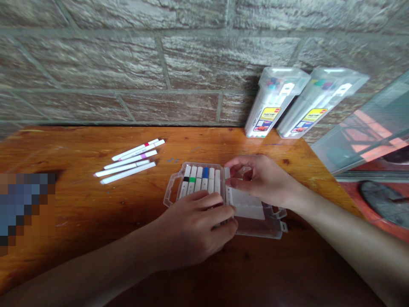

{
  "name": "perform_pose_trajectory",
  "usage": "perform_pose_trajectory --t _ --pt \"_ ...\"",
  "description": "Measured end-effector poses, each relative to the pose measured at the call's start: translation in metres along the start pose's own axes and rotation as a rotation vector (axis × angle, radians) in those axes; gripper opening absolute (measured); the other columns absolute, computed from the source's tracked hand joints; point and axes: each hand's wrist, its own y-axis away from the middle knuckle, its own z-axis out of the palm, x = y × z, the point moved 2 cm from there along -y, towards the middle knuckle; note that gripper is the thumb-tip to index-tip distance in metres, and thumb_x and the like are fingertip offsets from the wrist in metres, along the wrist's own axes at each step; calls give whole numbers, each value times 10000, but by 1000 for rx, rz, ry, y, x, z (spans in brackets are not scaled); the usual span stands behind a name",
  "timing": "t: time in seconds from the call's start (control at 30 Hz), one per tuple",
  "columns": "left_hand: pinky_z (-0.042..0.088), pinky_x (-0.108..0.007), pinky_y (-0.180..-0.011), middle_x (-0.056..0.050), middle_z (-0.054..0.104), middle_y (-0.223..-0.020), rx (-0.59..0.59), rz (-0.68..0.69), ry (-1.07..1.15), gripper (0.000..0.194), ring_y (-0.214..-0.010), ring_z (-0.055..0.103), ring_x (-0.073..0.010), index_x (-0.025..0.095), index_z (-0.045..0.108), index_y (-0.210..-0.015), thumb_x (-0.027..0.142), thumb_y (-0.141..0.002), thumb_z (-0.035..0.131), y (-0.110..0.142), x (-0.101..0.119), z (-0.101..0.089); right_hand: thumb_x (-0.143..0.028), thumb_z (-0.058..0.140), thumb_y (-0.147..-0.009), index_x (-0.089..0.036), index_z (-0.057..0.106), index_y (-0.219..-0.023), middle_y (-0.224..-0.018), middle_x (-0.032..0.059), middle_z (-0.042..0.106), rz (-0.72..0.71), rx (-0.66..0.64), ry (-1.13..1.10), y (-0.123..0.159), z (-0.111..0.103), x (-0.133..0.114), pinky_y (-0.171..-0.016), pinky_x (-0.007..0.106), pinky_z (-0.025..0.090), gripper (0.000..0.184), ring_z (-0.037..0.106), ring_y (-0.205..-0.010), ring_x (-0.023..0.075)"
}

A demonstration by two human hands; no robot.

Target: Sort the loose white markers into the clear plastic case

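Note:
An open clear plastic marker case (255,228) lies on the table, with a row of white markers (205,174) in its left half. The colour bands I see on them are black, green and blue. My right hand (260,177) pinches the upper part of a white marker (228,194) beside the case's hinge. My left hand (201,226) reaches over the near end of the row, its fingers curled around the lower end of that same marker. My left hand hides the lower ends of the row and its own fingertips.
Several loose white markers (128,172) lie on the wooden table (134,230) to the left. Two closed clear marker cases (270,106) with yellow labels stand against the stone brick wall (191,64). A pixelated patch covers the left edge. Beyond the table's right edge lies a dark shoe (383,202).

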Motion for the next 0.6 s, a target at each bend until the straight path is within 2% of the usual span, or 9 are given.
perform_pose_trajectory --t 0.13,0.33,0.6 --pt "557 -346 -790 -66 793 -1064 16 -4 17 135 -874 644 -192 177 756 -991 212 -1030 631 0 -1 0 -289 799 -831 -175 782 -1048 -857 37 769 11 -2 -41 0 0 1 -557 265 507 245 662 -671 148" --pt "574 -361 -780 -38 807 -1119 35 -14 45 128 -890 646 -198 163 772 -1006 210 -1021 654 2 -1 0 -277 813 -819 -173 770 -1036 -828 38 750 58 -6 -97 0 0 0 -450 244 461 245 626 -599 135" --pt "588 -355 -778 -21 812 -1144 57 -15 34 129 -921 656 -196 178 781 -1018 251 -1020 675 3 -3 1 -233 803 -842 -164 774 -1019 -863 52 772 112 4 -48 1 1 -1 -404 226 448 193 613 -553 119"
